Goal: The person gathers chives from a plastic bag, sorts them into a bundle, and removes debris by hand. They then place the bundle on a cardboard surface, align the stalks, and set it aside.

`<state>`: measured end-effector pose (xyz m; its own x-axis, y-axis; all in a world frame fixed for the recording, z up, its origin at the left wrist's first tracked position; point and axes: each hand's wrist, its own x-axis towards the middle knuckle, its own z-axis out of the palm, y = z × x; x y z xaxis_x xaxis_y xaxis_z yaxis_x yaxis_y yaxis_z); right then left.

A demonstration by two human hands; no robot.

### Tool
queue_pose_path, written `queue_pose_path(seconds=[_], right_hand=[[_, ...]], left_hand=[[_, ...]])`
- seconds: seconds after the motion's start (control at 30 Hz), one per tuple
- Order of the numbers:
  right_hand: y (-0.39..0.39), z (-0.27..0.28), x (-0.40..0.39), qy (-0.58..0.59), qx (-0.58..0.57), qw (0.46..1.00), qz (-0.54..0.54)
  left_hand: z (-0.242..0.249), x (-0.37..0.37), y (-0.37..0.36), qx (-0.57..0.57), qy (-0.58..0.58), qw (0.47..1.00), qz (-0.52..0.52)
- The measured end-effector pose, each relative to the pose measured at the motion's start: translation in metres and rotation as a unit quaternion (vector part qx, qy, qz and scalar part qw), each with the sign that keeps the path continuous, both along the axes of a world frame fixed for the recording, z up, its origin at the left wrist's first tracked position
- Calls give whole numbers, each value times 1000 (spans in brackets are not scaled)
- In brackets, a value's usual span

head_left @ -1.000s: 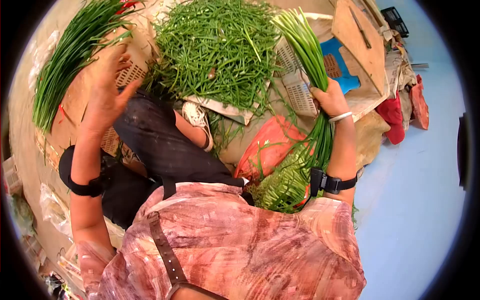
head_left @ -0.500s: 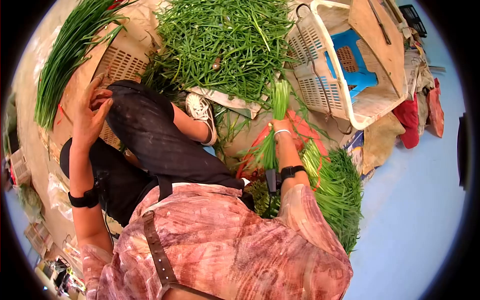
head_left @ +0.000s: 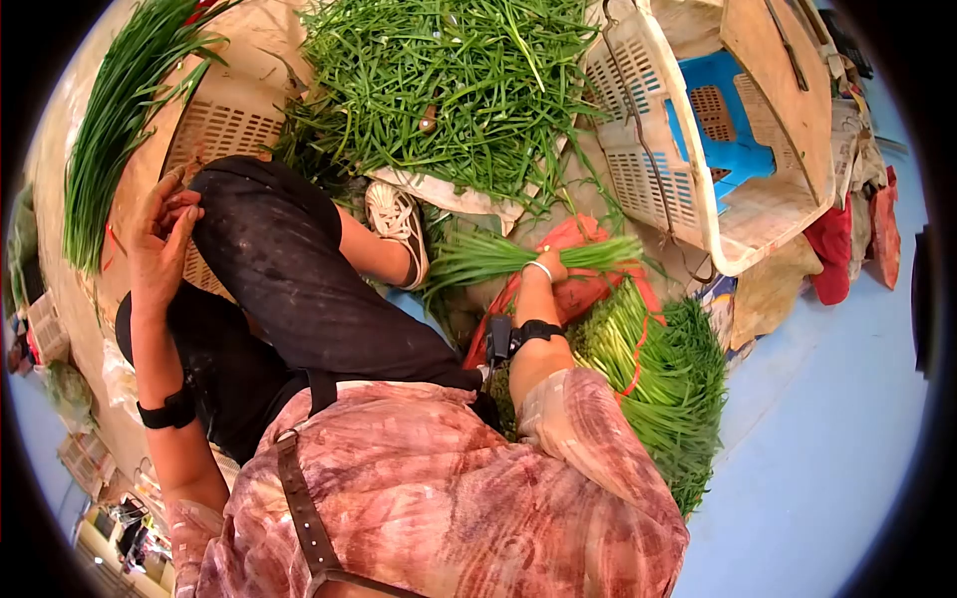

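My right hand (head_left: 548,265) is closed round the middle of a bunch of long green stalks (head_left: 478,261). The bunch lies sideways, pale ends to the right, above a red bag (head_left: 573,296). A large stack of similar stalks (head_left: 648,364) lies just below and right of that hand, with a red tie across it. My left hand (head_left: 167,239) is raised beside my bent knee, fingers curled but apart, with nothing in it. Loose green leaves (head_left: 439,95) form a wide heap in front of me.
A white crate (head_left: 703,214) with a blue piece (head_left: 733,130) inside lies on its side at the upper right. Long green stalks (head_left: 115,130) rest on a board at the upper left, near another perforated crate (head_left: 234,125). My shoe (head_left: 397,219) is by the leaf heap.
The bunch in my right hand has turned from upright to sideways, and that hand has shifted slightly left and down. My left hand has moved slightly left and down, still empty.
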<state>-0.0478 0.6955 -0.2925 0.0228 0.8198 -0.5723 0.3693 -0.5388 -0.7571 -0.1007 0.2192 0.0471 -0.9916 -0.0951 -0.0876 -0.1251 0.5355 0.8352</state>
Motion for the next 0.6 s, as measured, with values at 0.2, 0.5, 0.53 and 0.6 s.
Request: queue_pose_path(seconds=[0.2, 0.5, 0.53, 0.6], right_hand=[[23, -15, 12, 36, -138, 982, -120], [42, 7, 18, -17, -57, 997, 45], [43, 10, 22, -38, -34, 995, 87], [50, 16, 40, -103, -11, 971, 215]], left_hand=[[-1, -2, -4, -24, -12, 1000, -8], [24, 21, -16, -35, -22, 999, 29], [28, 28, -21, -29, -7, 998, 48], [37, 39, -29, -50, 26, 996, 64]])
